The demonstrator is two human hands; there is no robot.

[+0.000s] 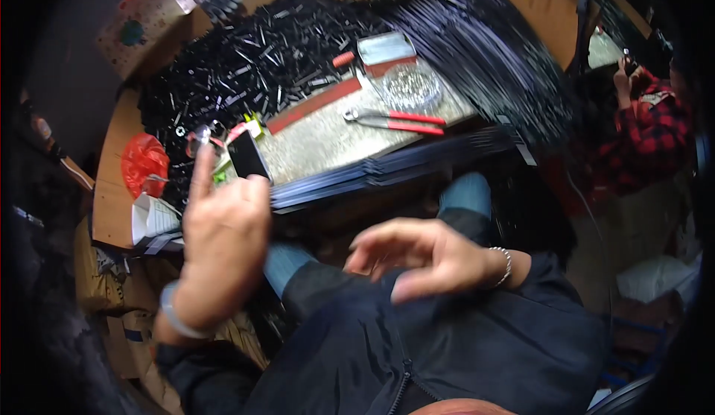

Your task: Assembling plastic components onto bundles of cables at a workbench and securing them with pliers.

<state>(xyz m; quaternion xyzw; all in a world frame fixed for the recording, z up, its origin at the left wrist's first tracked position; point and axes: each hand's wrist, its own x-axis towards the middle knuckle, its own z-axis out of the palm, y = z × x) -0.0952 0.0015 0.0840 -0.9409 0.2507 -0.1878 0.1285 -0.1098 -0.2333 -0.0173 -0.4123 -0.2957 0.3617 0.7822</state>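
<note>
Nearest: dark zip jacket [328, 348], then right grip [432, 255] over the lap. Fingers spread and loosely curved, thumb apart, blurred; nothing visible in it, clear of the desk [113, 191]. Looks like it's idle, not supporting anything.

Left grip [227, 221] is at the near desk edge, index finger extended away from the body, other fingers folded. Can't tell whether the folded ones pinch anything; the palm side is hidden. Reads as a pointing or reaching pose.

Phone-like black slab [247, 156] lies just beyond the folded fingers, right of the extended index. Its near end meets the hand in view; contact can't be confirmed. Small shiny clutter [205, 136] sits around the index tip, too blurred to identify.

Dark strip bundle [320, 182] runs along the near edge, probably there for easy pickup. Behind it, a pale board [305, 143], likely the work surface, carries red-handled pliers [406, 122], handles to the right, perhaps to suit the right side. Bowl of small shiny parts [411, 87] just past them, open tin [386, 48] behind.

Farther: heaped black pieces [253, 57], long black strips [484, 50] to the right.
</note>
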